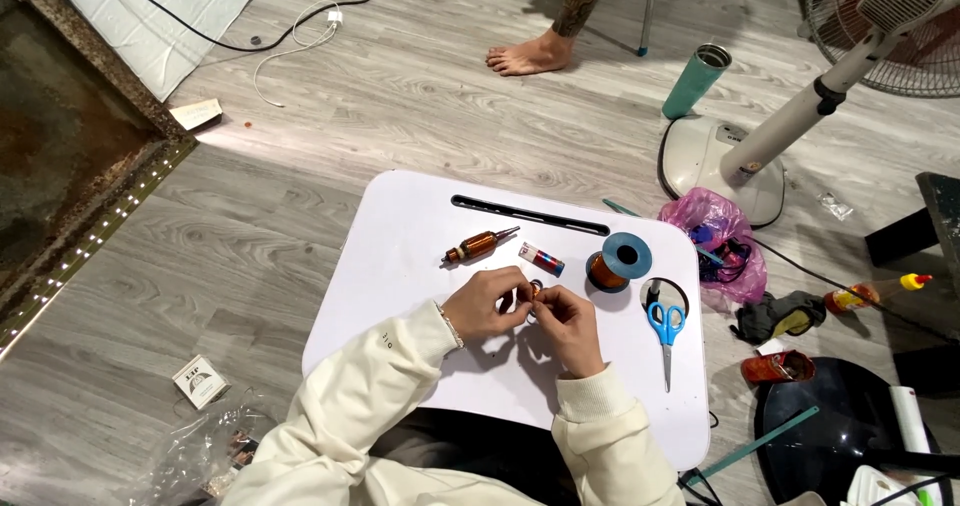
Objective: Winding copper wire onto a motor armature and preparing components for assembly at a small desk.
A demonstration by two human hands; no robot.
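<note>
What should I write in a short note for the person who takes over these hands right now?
Left hand and right hand: together over the white lap table, both pinching a small coil piece; too small to see more.
On the table: wound copper part, small red-blue cylinder, copper wire spool, blue scissors.
Done or left: cannot be told.

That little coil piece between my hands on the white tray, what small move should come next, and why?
Probably draw more wire from the copper wire spool. Both the left hand and right hand pinch the small coil piece over the white tray, and the spool lies just beyond the right hand.
</note>
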